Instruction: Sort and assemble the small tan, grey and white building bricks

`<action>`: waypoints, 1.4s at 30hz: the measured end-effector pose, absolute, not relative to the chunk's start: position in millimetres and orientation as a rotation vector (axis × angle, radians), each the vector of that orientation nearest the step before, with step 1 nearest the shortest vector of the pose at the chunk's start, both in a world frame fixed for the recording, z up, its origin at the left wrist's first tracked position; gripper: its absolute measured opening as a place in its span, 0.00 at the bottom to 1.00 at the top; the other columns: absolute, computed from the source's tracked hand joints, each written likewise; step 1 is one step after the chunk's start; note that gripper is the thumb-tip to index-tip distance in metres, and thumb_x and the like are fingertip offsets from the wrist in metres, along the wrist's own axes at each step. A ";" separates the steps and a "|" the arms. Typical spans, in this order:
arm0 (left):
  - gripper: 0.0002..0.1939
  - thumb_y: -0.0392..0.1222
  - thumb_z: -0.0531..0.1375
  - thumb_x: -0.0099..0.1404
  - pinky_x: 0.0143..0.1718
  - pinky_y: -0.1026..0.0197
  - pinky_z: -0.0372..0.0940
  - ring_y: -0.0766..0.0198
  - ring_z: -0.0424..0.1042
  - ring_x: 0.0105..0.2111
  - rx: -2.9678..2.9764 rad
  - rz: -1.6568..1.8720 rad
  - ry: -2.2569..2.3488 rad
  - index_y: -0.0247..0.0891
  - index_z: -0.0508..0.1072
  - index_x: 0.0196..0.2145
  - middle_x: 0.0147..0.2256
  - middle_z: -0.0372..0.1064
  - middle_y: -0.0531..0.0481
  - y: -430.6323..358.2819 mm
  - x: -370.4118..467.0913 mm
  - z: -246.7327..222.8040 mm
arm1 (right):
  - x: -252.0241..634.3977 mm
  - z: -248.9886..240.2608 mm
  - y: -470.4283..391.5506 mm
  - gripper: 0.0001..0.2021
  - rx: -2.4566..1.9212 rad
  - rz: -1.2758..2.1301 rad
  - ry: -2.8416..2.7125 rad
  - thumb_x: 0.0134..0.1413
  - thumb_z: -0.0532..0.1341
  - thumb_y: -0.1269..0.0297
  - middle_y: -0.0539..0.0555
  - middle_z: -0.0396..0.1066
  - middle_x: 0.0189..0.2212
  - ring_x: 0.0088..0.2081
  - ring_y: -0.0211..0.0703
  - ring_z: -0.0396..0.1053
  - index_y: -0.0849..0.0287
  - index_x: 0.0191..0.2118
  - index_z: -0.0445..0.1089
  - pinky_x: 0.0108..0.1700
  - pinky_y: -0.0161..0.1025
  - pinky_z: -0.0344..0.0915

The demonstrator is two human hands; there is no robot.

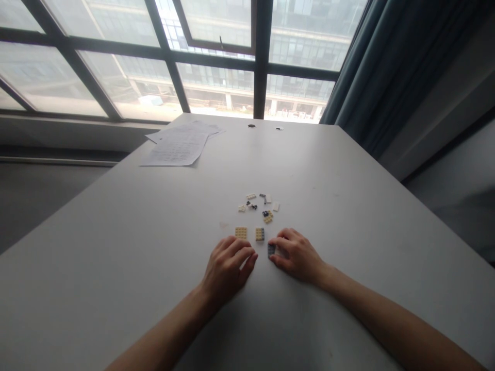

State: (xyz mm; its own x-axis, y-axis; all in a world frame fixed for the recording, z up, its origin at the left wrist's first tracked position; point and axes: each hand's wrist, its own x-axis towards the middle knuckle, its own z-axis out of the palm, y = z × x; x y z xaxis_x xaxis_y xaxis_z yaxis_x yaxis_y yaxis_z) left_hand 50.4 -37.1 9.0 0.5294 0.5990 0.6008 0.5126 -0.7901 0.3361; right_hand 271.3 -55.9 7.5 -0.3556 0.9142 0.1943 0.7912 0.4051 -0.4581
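Currently pinching a gray brick (271,251) in the right hand (297,255), with thumb and index finger closed on opposite edges, down near the tabletop (174,216); hard to tell whether resting on it or slightly lifted. Holding the left hand (228,263) loosely curled just across from the gray brick, with thumb and index tips close together (too small here to tell whether around anything or bare). Just beyond the left knuckles, note a tan brick (241,232), and between the two hands a tan-and-gray brick (260,234), near the gray one but apart from it. Farther out, see a loose scatter: a dark blue piece (265,213) against a smaller tan piece (268,220), a studded white strip (251,196), a flat white tile (276,206), and some tiny black bits (251,205). Toward the far left corner, see overlapping printed papers (178,147), well apart from the bricks. Facing a dark-framed window (216,85) past the far edge, with a blue-gray curtain (367,77) hanging at the right.
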 end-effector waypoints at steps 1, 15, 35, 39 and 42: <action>0.04 0.35 0.58 0.63 0.37 0.58 0.63 0.62 0.66 0.32 2.643 1.117 0.963 0.39 0.71 0.30 0.31 0.71 0.49 -37.1 50.6 9.4 | 271.4 7.2 -56.0 0.13 -1.459 0.397 -2.249 0.53 0.63 0.62 0.55 0.68 0.40 0.43 0.46 0.64 0.55 0.45 0.72 0.48 0.43 0.63; 0.04 0.35 0.58 0.63 0.37 0.58 0.63 0.62 0.66 0.32 2.645 1.123 0.957 0.39 0.71 0.30 0.31 0.71 0.49 -37.5 50.7 9.3 | 278.7 7.6 -47.1 0.12 -1.467 0.388 -2.229 0.53 0.63 0.63 0.55 0.68 0.39 0.43 0.46 0.65 0.55 0.45 0.72 0.47 0.43 0.64; 0.06 0.37 0.57 0.64 0.37 0.58 0.64 0.62 0.67 0.32 2.654 1.102 0.981 0.39 0.72 0.30 0.31 0.71 0.48 -36.6 49.7 8.1 | 286.3 4.9 -19.5 0.13 -1.414 0.397 -2.210 0.53 0.63 0.63 0.56 0.68 0.41 0.44 0.46 0.65 0.55 0.45 0.72 0.49 0.44 0.63; 0.05 0.37 0.57 0.64 0.38 0.58 0.64 0.62 0.67 0.32 2.650 1.100 0.976 0.39 0.72 0.30 0.31 0.71 0.48 -36.5 49.8 8.2 | 286.5 3.8 -20.1 0.13 -1.407 0.378 -2.213 0.53 0.63 0.62 0.56 0.68 0.41 0.45 0.46 0.64 0.55 0.46 0.72 0.49 0.44 0.63; 0.05 0.36 0.57 0.63 0.37 0.58 0.64 0.62 0.67 0.32 2.648 1.106 0.968 0.39 0.72 0.30 0.30 0.71 0.48 -36.5 50.0 9.5 | 286.7 2.6 -20.4 0.13 -1.401 0.364 -2.221 0.54 0.62 0.62 0.56 0.68 0.41 0.45 0.47 0.64 0.56 0.46 0.71 0.50 0.44 0.63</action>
State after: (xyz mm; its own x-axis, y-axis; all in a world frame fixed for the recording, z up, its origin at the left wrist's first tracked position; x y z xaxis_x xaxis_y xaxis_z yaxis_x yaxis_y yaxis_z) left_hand 50.0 -36.5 9.5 0.5305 0.5985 0.6003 0.5159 -0.7899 0.3316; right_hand 286.7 -20.4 2.6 -0.3567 0.8979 0.2580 0.7687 0.4391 -0.4651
